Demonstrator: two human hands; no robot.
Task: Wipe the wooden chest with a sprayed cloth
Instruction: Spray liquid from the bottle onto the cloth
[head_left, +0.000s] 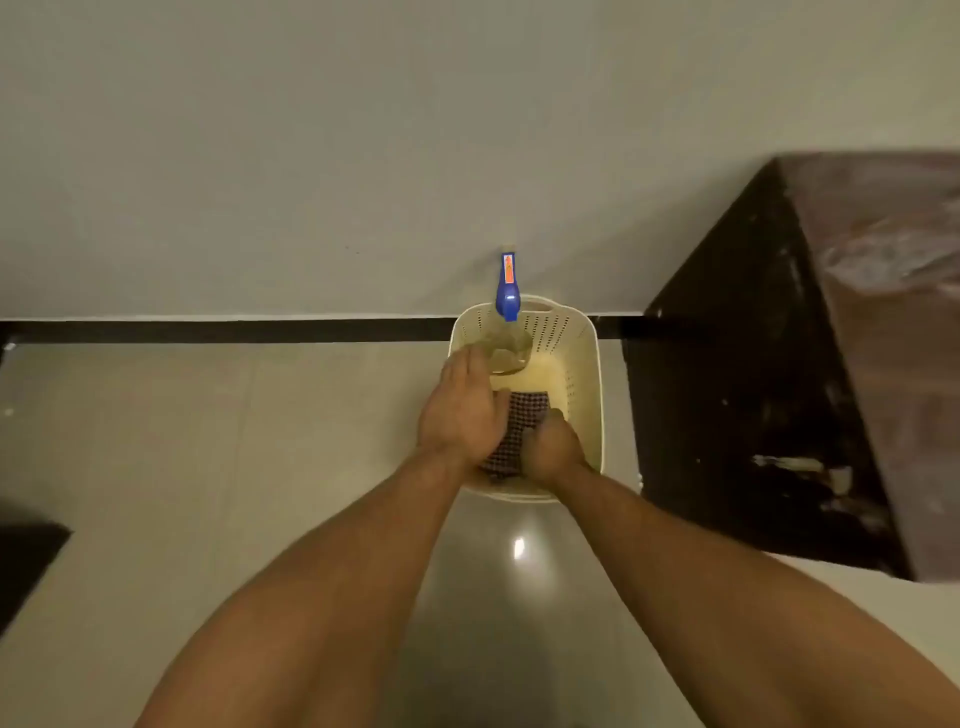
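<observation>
Cloth (525, 411) runs six to twelve o'clock in our basket (593, 364); right hand (551, 448) grips it, left hand (462, 410) lies open. We cannot read the spray bottle (507, 291) label.

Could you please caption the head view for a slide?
Left hand reaches into a cream perforated plastic basket; right hand grips the dark checked cloth inside.

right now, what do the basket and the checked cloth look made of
basket: cream moulded plastic, smooth, judging by the rows of holes and the cut-out handle. checked cloth: soft woven fabric, matte, maybe cotton; a fine check pattern shows.
</observation>
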